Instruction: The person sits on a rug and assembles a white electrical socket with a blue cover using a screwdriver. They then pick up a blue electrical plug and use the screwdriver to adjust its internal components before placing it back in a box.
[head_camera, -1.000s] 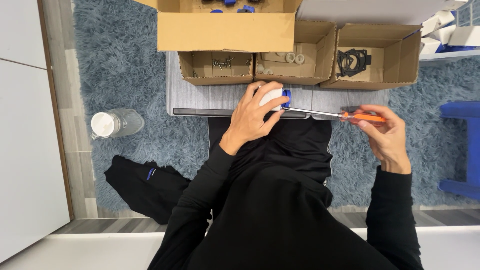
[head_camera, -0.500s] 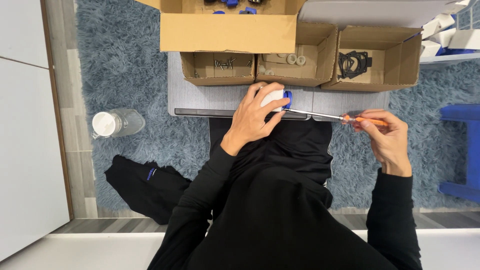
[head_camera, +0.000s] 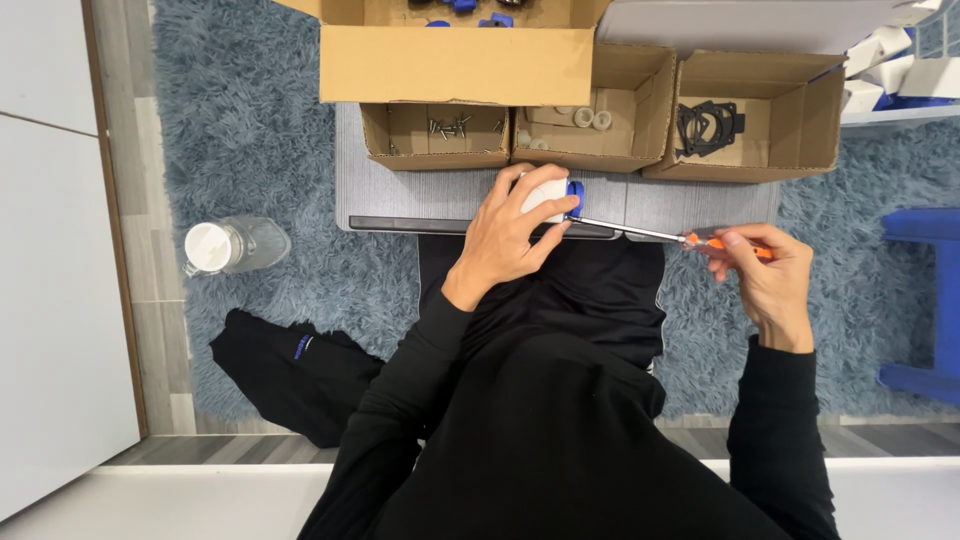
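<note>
We count four cardboard boxes: one large box (head_camera: 455, 62) at the back and three small boxes in a row just in front of it, the screw box (head_camera: 436, 135), the ring box (head_camera: 592, 110) and the gasket box (head_camera: 745, 115). We see one screwdriver (head_camera: 690, 239), one white-and-blue part (head_camera: 550, 195), one plastic bottle (head_camera: 232, 246), and two hands, left (head_camera: 510, 235) and right (head_camera: 765, 275).

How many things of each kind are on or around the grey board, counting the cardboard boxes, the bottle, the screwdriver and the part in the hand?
Cardboard boxes: 4 (large, screws, rings, gaskets)
Clear bottle: 1
Orange-handled screwdriver: 1
White and blue part: 1
Total: 7
</note>
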